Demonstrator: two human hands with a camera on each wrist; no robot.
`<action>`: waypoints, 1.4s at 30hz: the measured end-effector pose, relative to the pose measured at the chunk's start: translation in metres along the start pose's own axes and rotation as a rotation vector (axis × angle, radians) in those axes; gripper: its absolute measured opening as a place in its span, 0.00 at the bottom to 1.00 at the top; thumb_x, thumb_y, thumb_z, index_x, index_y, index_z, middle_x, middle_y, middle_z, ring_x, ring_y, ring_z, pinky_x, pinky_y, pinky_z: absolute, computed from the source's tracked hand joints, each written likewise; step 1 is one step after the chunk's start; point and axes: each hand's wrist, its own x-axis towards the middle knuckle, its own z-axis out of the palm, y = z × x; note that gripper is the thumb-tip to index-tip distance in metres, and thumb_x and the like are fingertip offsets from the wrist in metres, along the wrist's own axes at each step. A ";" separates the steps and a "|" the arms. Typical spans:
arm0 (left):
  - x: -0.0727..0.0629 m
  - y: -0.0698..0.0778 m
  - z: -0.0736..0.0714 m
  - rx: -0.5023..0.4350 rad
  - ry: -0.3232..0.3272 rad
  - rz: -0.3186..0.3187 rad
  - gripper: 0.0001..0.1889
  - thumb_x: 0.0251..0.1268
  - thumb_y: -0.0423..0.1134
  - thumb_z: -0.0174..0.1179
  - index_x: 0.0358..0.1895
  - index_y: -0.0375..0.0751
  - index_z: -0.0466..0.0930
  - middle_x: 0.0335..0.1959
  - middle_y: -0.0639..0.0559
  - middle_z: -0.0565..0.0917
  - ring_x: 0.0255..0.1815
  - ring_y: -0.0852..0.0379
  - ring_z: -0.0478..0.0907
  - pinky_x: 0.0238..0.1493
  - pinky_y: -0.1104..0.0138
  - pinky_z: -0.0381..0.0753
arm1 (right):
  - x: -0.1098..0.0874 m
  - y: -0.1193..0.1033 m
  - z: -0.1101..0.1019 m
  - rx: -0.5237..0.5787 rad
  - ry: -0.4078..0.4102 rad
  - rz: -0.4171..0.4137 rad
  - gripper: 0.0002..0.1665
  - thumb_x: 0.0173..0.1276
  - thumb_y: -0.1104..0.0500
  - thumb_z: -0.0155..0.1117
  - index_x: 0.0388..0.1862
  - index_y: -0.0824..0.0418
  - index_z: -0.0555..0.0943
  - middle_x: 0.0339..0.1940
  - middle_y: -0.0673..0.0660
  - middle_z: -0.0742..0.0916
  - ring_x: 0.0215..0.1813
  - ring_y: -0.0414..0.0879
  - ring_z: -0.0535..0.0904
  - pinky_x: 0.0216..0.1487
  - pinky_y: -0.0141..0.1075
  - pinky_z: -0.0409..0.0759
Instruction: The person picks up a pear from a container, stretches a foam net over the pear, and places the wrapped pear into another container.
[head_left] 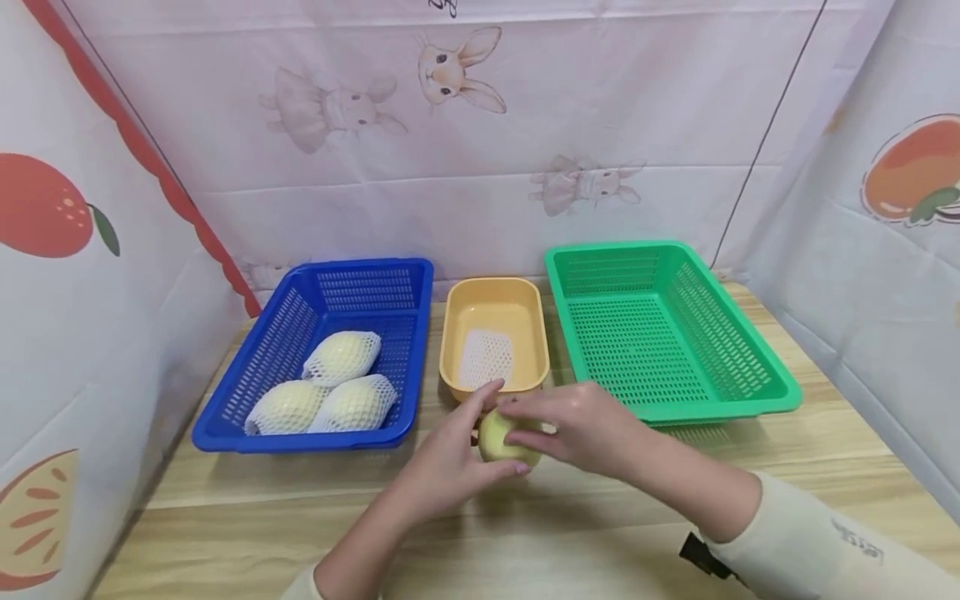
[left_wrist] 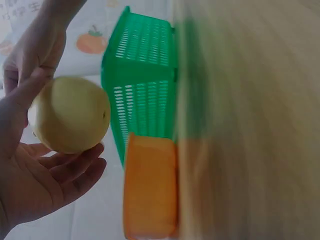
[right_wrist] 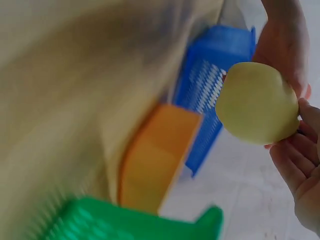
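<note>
A bare pale yellow-green fruit (head_left: pixel 492 437), round like an apple or pear, is held between both hands above the table, in front of the small bin. My left hand (head_left: pixel 446 467) grips it from the left, thumb on the near side and fingers on the far side. From the right, my right hand (head_left: pixel 588 425) pinches it with thumb and fingers. In the left wrist view the fruit (left_wrist: pixel 75 115) shows smooth skin and a small dark spot. In the right wrist view the fruit (right_wrist: pixel 257 105) partly hides the left hand.
At the left, a blue basket (head_left: pixel 423 350) holds three pale fruits (head_left: pixel 345 357) in white foam nets. An orange-yellow bin (head_left: pixel 495 292) in the middle contains a white foam net (head_left: pixel 486 358). A green basket (head_left: pixel 757 358) stands at the right. Printed cloth walls enclose the wooden table (head_left: pixel 247 517).
</note>
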 end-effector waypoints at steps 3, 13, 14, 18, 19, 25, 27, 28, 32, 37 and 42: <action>-0.001 -0.012 0.003 0.077 -0.012 0.011 0.47 0.47 0.58 0.75 0.73 0.56 0.63 0.62 0.58 0.77 0.58 0.58 0.76 0.58 0.59 0.79 | -0.005 -0.004 0.015 0.035 -0.023 -0.020 0.19 0.58 0.57 0.75 0.48 0.61 0.86 0.44 0.53 0.90 0.43 0.41 0.88 0.43 0.24 0.83; -0.002 -0.043 0.003 0.175 -0.139 0.051 0.37 0.42 0.48 0.77 0.61 0.46 0.76 0.54 0.54 0.80 0.53 0.58 0.76 0.55 0.58 0.78 | 0.022 0.015 0.039 0.153 -0.083 0.376 0.10 0.73 0.55 0.61 0.48 0.57 0.83 0.42 0.49 0.89 0.44 0.39 0.85 0.47 0.32 0.84; -0.002 -0.045 0.001 0.179 -0.147 0.056 0.36 0.43 0.48 0.77 0.60 0.44 0.77 0.54 0.54 0.80 0.53 0.58 0.76 0.55 0.59 0.78 | 0.027 0.019 0.044 0.136 -0.114 0.437 0.11 0.74 0.54 0.59 0.49 0.56 0.83 0.44 0.50 0.89 0.47 0.41 0.85 0.50 0.36 0.84; -0.002 -0.048 -0.003 0.173 -0.194 0.049 0.35 0.45 0.50 0.76 0.61 0.45 0.76 0.54 0.55 0.80 0.53 0.59 0.76 0.55 0.61 0.78 | 0.042 0.038 0.069 0.068 -0.279 0.610 0.19 0.77 0.45 0.52 0.47 0.55 0.85 0.50 0.53 0.87 0.58 0.50 0.81 0.61 0.45 0.78; -0.002 -0.048 -0.004 0.170 -0.208 0.044 0.36 0.46 0.50 0.75 0.62 0.44 0.75 0.55 0.55 0.80 0.53 0.59 0.76 0.56 0.60 0.77 | 0.044 0.042 0.076 0.038 -0.324 0.635 0.23 0.77 0.43 0.49 0.47 0.55 0.85 0.51 0.54 0.87 0.61 0.52 0.79 0.64 0.46 0.76; -0.002 -0.046 -0.005 0.161 -0.269 -0.016 0.42 0.51 0.56 0.72 0.70 0.46 0.69 0.63 0.52 0.77 0.58 0.59 0.74 0.60 0.59 0.76 | 0.045 0.059 0.100 -0.126 -0.532 0.877 0.44 0.71 0.24 0.33 0.43 0.52 0.88 0.53 0.54 0.87 0.66 0.58 0.73 0.71 0.60 0.60; -0.002 -0.045 -0.007 0.167 -0.276 -0.023 0.42 0.52 0.57 0.71 0.71 0.47 0.68 0.64 0.52 0.76 0.60 0.58 0.74 0.61 0.58 0.75 | 0.045 0.062 0.103 -0.164 -0.548 0.911 0.48 0.69 0.21 0.31 0.41 0.52 0.88 0.50 0.54 0.88 0.62 0.57 0.74 0.70 0.62 0.60; -0.002 -0.043 -0.006 0.169 -0.281 -0.024 0.42 0.52 0.56 0.71 0.71 0.47 0.67 0.65 0.51 0.76 0.61 0.57 0.73 0.62 0.57 0.75 | 0.044 0.062 0.103 -0.179 -0.549 0.913 0.49 0.68 0.20 0.30 0.41 0.54 0.88 0.49 0.54 0.87 0.61 0.56 0.75 0.70 0.62 0.60; -0.001 -0.041 -0.006 0.176 -0.292 -0.033 0.43 0.54 0.57 0.71 0.72 0.47 0.66 0.68 0.50 0.73 0.66 0.54 0.71 0.67 0.53 0.72 | 0.042 0.064 0.101 -0.202 -0.550 0.882 0.50 0.69 0.21 0.31 0.42 0.56 0.87 0.51 0.55 0.86 0.61 0.56 0.75 0.71 0.62 0.59; -0.002 -0.041 -0.007 0.181 -0.296 -0.040 0.42 0.55 0.57 0.70 0.73 0.48 0.65 0.69 0.49 0.72 0.68 0.52 0.69 0.69 0.51 0.69 | 0.041 0.066 0.101 -0.162 -0.552 0.851 0.42 0.72 0.25 0.33 0.48 0.52 0.85 0.54 0.56 0.83 0.57 0.57 0.78 0.64 0.59 0.69; -0.004 -0.041 -0.007 0.176 -0.296 -0.043 0.42 0.56 0.57 0.69 0.73 0.48 0.64 0.70 0.48 0.72 0.69 0.51 0.69 0.69 0.50 0.68 | 0.043 0.069 0.100 -0.079 -0.593 0.824 0.40 0.74 0.27 0.32 0.59 0.49 0.81 0.66 0.57 0.78 0.62 0.57 0.78 0.60 0.54 0.76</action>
